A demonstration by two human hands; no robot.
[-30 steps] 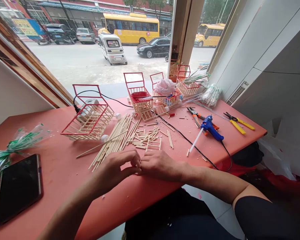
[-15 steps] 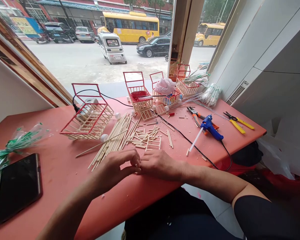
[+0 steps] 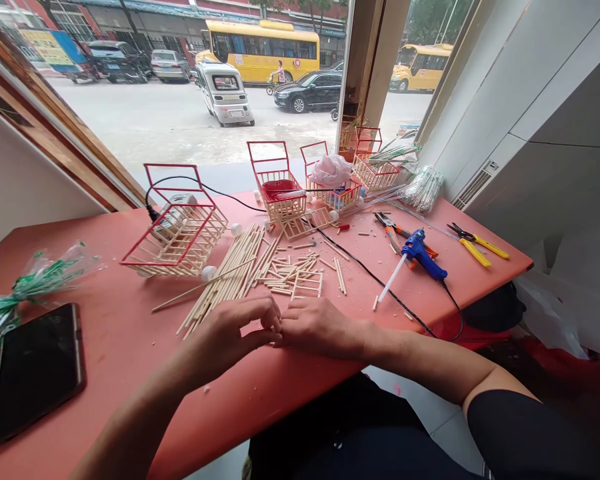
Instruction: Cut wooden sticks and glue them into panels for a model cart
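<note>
My left hand (image 3: 247,323) is closed in a pinch above the table's front part, its fingertips meeting my right hand. A pale bit shows at the fingertips, too small to name. My right hand (image 3: 317,327) is curled with its back to me, so whatever its fingers hold is hidden. Just beyond its knuckles is a small ladder-like frame of wooden sticks (image 3: 307,285); I cannot tell whether the hand touches it. A heap of short cut sticks (image 3: 293,272) lies behind the frame. Long wooden sticks (image 3: 230,273) are bundled beyond my left hand.
Small stick-built carts with red rims, such as the left cart (image 3: 180,240), line the window side. At right lie a blue glue gun (image 3: 420,257), orange-handled pliers (image 3: 393,233) and yellow-handled cutters (image 3: 475,243). A black cable crosses the table. A phone (image 3: 37,373) lies at left.
Both hands keep almost the same pose and place. The view has shifted very slightly. Outside the window, a person on a two-wheeler has moved left in front of the bus.
</note>
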